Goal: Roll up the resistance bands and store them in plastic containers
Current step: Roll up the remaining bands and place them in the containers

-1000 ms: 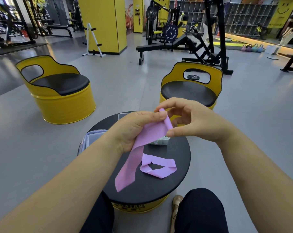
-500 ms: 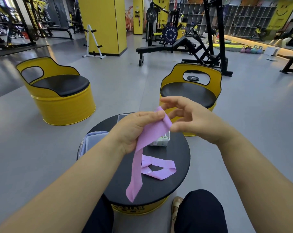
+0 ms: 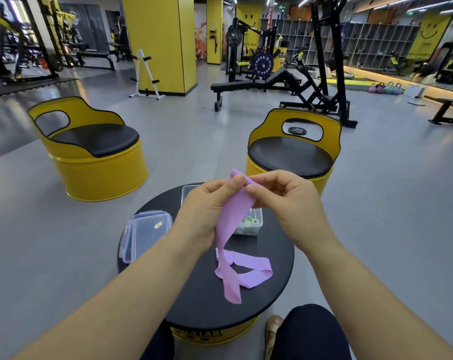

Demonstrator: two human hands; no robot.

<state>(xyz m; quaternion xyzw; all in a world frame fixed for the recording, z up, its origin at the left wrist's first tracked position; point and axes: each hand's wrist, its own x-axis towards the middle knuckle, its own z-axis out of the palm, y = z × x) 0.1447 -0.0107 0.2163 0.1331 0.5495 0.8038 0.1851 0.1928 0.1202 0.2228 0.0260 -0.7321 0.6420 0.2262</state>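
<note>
A pink resistance band (image 3: 229, 245) hangs from both my hands above the round black table (image 3: 202, 302). My left hand (image 3: 205, 211) pinches its top edge between thumb and fingers. My right hand (image 3: 287, 203) pinches the same top end from the right. The band's lower end dangles over a second, paler purple band (image 3: 256, 267) that lies looped on the tabletop. Behind my hands stands an open clear plastic container (image 3: 251, 224) holding rolled green bands. A closed clear container with a purple-edged lid (image 3: 147, 232) sits at the table's left.
Two yellow barrel chairs with black seats stand beyond the table, one at the left (image 3: 90, 149) and one at the right (image 3: 292, 149). Gym benches and racks fill the far floor. My knees and one shoe (image 3: 273, 331) are below the table's front edge.
The hanging band has swung right and now dangles over the looped band on the table. Both hands have shifted slightly right while keeping their pinch on its top end.
</note>
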